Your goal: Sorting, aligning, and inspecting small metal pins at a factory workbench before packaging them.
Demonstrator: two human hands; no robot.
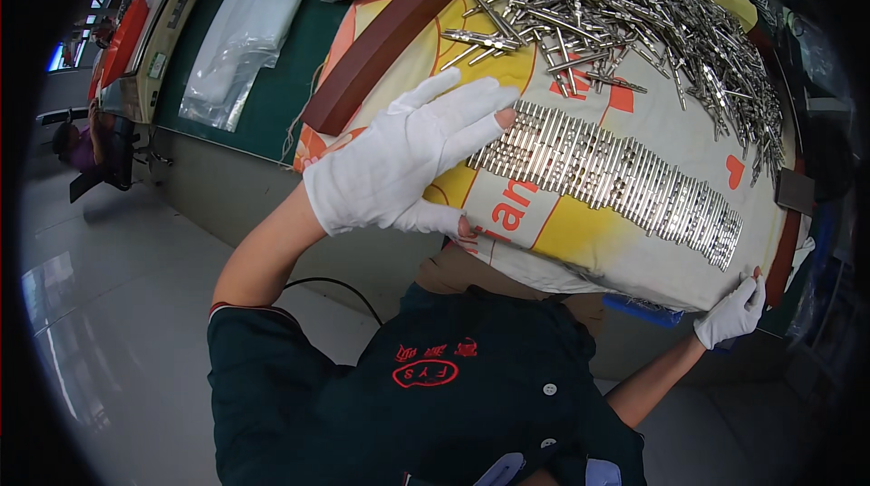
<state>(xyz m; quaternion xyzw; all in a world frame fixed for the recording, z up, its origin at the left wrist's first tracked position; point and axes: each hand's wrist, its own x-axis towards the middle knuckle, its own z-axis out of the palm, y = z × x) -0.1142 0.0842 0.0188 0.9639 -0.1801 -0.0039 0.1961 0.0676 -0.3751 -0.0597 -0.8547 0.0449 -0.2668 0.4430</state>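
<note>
My left hand [412,155], in a white glove with bare tips on the thumb and a finger, lies spread over the cloth. Its fingertips reach the left end of a row of slim, shiny metal pins [607,169] laid side by side, with small holes or grooves along them. My right hand [732,314], also gloved, is at the near right corner of the cloth [671,282], beside the wooden rim. Its fingers are drawn together, and what they pinch is too small to make out. A heap of loose metal pins [625,10] lies beyond the row.
Dark red wooden rails [399,37] border the printed cloth. Clear plastic bags [249,33] rest on the green tabletop [186,19] at left, near a beige scale-like device [163,55]. A small dark block [796,191] sits on the right rail. Another person [86,146] is far left.
</note>
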